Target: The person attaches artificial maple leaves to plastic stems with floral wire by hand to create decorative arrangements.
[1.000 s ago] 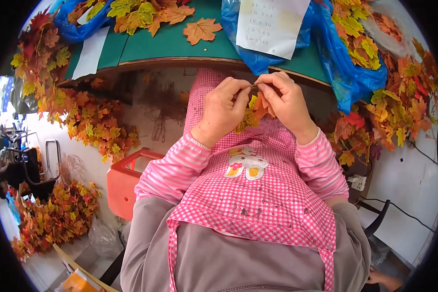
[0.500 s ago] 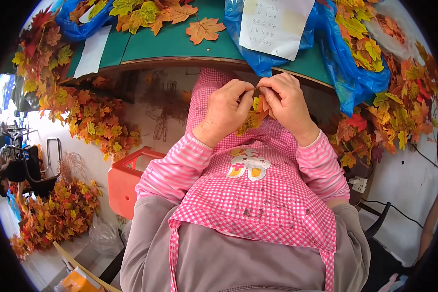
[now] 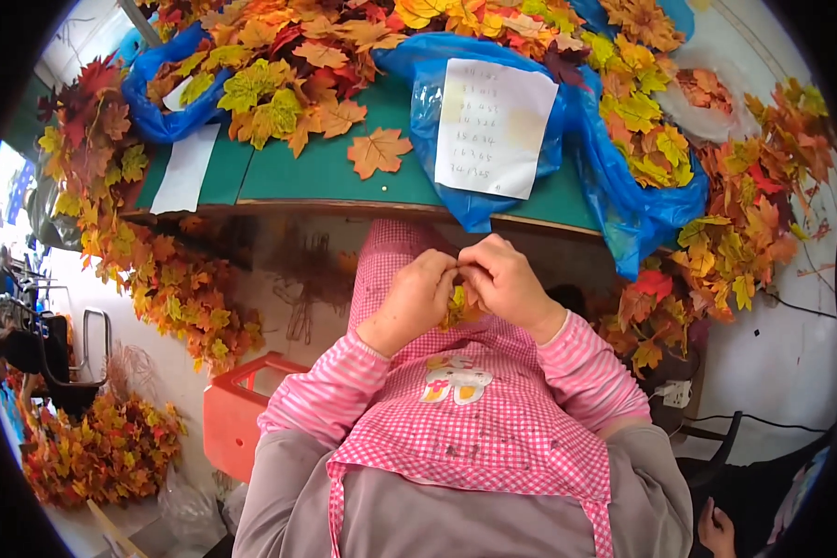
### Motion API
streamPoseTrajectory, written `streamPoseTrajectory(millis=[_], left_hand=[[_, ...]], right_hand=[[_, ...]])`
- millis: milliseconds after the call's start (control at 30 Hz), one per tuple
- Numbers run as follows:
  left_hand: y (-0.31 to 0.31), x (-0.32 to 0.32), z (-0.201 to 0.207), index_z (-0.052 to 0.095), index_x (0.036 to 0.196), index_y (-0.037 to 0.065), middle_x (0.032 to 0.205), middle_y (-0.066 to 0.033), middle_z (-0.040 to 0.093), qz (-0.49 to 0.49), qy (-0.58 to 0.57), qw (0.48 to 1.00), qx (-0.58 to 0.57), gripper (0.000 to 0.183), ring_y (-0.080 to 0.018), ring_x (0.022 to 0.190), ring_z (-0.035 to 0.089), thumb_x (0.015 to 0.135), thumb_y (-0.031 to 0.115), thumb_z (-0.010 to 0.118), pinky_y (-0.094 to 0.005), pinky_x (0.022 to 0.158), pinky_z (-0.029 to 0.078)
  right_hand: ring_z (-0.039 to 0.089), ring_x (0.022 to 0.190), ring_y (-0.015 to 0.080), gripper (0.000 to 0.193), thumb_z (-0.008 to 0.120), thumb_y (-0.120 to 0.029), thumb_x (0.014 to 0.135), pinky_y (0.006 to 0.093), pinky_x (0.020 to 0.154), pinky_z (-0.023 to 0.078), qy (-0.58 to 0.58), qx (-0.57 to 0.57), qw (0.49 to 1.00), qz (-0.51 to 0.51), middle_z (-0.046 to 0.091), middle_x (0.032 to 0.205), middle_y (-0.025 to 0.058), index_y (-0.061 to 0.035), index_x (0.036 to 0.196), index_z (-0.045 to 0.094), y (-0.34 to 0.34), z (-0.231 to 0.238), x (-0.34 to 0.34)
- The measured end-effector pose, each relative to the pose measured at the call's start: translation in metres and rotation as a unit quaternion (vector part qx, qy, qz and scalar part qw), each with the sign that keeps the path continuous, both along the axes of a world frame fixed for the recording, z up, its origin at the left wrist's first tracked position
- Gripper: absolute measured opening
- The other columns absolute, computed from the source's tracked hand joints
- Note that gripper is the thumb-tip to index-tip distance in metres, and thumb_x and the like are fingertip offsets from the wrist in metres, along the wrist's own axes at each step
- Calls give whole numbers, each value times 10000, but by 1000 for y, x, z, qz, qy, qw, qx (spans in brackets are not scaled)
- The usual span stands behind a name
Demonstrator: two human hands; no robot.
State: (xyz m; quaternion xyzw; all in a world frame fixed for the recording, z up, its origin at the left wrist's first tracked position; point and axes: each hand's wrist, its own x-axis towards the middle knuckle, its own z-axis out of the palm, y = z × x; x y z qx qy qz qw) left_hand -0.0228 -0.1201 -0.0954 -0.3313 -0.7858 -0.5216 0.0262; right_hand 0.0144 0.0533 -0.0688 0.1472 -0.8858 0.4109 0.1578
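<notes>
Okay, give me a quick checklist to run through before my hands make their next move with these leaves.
1. Left hand and right hand close together: ok.
2. Yellow and orange maple-shaped leaves held between the hands: ok.
3. Where exactly they are pinched: cannot tell, the hands hide it.
4. White handwritten paper sheet lying uncovered: ok.
5. Blue plastic bag under the sheet, clear of the green tabletop's front edge: not ok, it hangs over.
6. Single orange maple-shaped leaf lying on the tabletop: ok.
</notes>
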Motion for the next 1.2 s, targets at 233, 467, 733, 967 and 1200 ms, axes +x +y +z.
streamPoseTrajectory(millis=[233, 467, 733, 967, 1200], left_hand=[[-19, -26, 4, 661, 876, 12, 750, -24, 627, -102, -417, 903, -29, 274, -94, 693, 608, 971, 236, 537, -229, 566, 444], [-41, -24, 18, 639, 954, -38, 785, -23, 653, -140, -310, 940, 3, 159, -59, 715, 596, 917, 116, 627, -234, 623, 486], [-41, -10, 22, 650, 908, -1, 800, -123, 614, 0, 215, 976, -31, 156, -276, 696, 594, 766, -9, 713, -316, 623, 495], [-23, -4, 13, 681, 953, 94, 894, -96, 655, 93, 93, 986, -101, 144, -311, 761, 655, 818, 142, 676, -363, 635, 519], [-28, -1, 33, 694, 1050, 41, 901, -202, 672, 64, -32, 988, -140, 221, -366, 813, 662, 882, 162, 620, -375, 667, 527]], right_hand=[[580, 839, 265, 138, 666, -46, 772, 381, 795, 441, 93, 136, 986, 16, 629, 870, 72, -69, 905, 636, -10, 3, 8], [637, 862, 202, 214, 527, -152, 967, 299, 780, 502, -64, -123, 990, 23, 661, 958, 125, 18, 1017, 648, 24, 19, 4], [587, 788, 99, 249, 539, -185, 975, 237, 743, 481, -328, -207, 916, 104, 655, 882, 47, 29, 1065, 629, 20, 3, 2], [606, 770, 121, 130, 622, -36, 857, 252, 697, 485, -165, -139, 976, 16, 648, 828, 39, 23, 966, 662, 17, -3, -3], [575, 795, 280, 104, 657, -93, 759, 403, 697, 481, 77, 63, 994, -42, 586, 760, 72, -91, 862, 641, 6, -17, 4]])
